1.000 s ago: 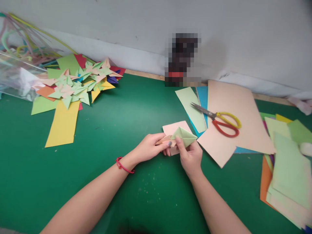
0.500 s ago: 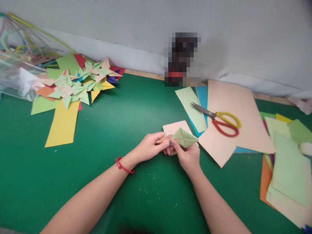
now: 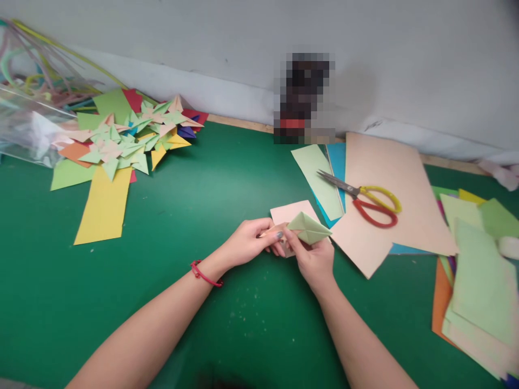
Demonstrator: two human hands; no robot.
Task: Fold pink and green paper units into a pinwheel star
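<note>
Between my two hands is a folded paper piece (image 3: 308, 229), pale green at its pointed right part and peach toward the left. My right hand (image 3: 315, 262) pinches it from below with the thumb on top, near where the two colours meet. The peach end is gripped by my left hand (image 3: 253, 240), thumb pressed over it and fingers curled beneath, so part of it is hidden. Under and behind the hands a peach paper square (image 3: 292, 210) lies on the green table (image 3: 194, 324). A red cord bracelet (image 3: 206, 274) circles my left wrist.
Scissors (image 3: 359, 195) with yellow and red handles rest on peach sheets (image 3: 389, 162) to the right. Loose green paper (image 3: 482, 286) is stacked at far right. Folded paper stars (image 3: 117, 148) and a clear bag (image 3: 24, 127) lie at left. A pixelated dark object (image 3: 306, 97) stands against the wall.
My left hand has shifted very slightly left and its thumb has slid a little along the peach end. The folded paper has moved slightly right with my right hand.
</note>
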